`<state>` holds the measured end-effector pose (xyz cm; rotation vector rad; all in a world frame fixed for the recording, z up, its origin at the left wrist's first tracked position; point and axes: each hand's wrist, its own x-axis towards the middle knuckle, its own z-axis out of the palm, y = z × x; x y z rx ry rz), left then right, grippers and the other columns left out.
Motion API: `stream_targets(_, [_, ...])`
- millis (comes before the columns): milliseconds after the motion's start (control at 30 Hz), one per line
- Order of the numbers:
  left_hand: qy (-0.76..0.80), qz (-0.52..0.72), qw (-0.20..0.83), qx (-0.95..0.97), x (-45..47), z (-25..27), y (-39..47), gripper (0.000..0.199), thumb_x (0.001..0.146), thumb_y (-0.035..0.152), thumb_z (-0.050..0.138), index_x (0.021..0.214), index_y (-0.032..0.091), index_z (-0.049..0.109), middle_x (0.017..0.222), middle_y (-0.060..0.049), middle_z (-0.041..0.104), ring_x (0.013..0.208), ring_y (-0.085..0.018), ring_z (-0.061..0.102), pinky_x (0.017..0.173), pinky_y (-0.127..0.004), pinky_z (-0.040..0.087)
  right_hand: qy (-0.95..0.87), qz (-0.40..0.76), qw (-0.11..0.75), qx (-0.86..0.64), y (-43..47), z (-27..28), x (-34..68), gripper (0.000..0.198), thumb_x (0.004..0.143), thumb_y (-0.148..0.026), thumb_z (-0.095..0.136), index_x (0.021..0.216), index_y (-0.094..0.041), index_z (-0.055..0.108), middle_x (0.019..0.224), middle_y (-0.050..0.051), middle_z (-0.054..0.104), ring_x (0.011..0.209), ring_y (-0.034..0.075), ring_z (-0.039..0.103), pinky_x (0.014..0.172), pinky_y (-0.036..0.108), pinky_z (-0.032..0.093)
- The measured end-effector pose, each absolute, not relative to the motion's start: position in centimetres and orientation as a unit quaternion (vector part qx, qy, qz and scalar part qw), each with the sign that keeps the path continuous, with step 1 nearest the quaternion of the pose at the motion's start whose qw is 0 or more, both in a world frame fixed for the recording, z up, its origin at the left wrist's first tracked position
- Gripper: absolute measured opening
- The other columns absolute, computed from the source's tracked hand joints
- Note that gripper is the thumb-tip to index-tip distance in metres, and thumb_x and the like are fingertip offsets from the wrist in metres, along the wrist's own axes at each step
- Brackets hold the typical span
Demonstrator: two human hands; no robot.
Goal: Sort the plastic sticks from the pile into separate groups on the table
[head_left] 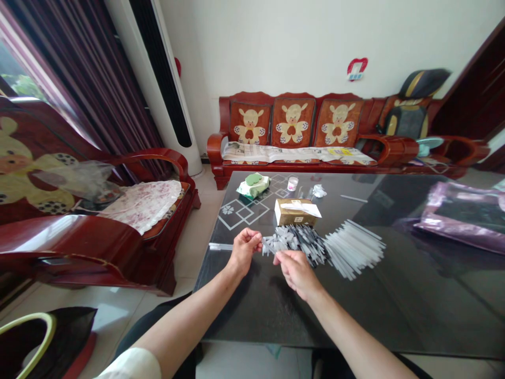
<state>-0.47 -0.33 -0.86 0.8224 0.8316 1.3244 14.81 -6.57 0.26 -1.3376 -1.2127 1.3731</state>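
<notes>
Over the dark table, my left hand (245,248) pinches one end of a small thin greyish strip (269,246). The fingers of my right hand (296,269) close on the strip's other end; its exact kind is too small to tell. Just behind my hands lies a heap of short black and grey strips (310,243), partly hidden by my right hand. To the right of the heap, long translucent white tubes (355,250) lie fanned out in a pile. A few similar pale tubes (220,246) rest left of my left hand, at the table's edge.
Behind the heap stands a tissue box (290,215). Farther back are a green wipes pack (253,185), a small white tub (292,183), crumpled tissue (319,190) and a lone tube (354,198). A purple plastic package (465,213) lies at right on the table (355,316).
</notes>
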Motion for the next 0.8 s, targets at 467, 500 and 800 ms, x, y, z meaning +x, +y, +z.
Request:
stream_targets(467, [0.447,0.571,0.527,0.443,-6.0,0.7,3.2,0.032,0.06,0.034,0.077,0.075,0.014,0.057,0.059,0.001,0.06,0.051,-0.01,0.058,0.05,-0.021,0.048,-0.467,0.522,0.431,-0.568,-5.7,-0.3,16.7,0.043,0.078,-0.055,0.057,0.087,-0.013,0.061,0.054,-0.002,0.059,0.034,0.007,0.045,0.028,0.017,0.033])
stream_targets(500, [0.462,0.58,0.503,0.443,-7.3,0.7,4.0,0.032,0.059,0.034,0.076,0.076,0.015,0.057,0.059,0.001,0.061,0.051,-0.01,0.058,0.05,-0.022,0.049,-0.467,0.52,0.432,-0.57,-5.7,-0.3,17.0,0.042,0.078,-0.054,0.058,0.088,-0.013,0.061,0.054,-0.001,0.06,0.034,0.008,0.046,0.029,0.017,0.034])
stream_targets(800, [0.681,0.402,0.333,0.515,-13.1,-2.2,6.8,0.014,0.07,0.029,0.062,0.075,0.016,0.062,0.056,0.0,0.06,0.054,-0.014,0.06,0.057,-0.025,0.049,-0.489,0.514,0.423,-0.564,-5.6,-0.3,17.9,0.038,0.077,-0.046,0.058,0.09,-0.011,0.063,0.051,-0.001,0.06,0.032,0.008,0.045,0.028,0.018,0.034])
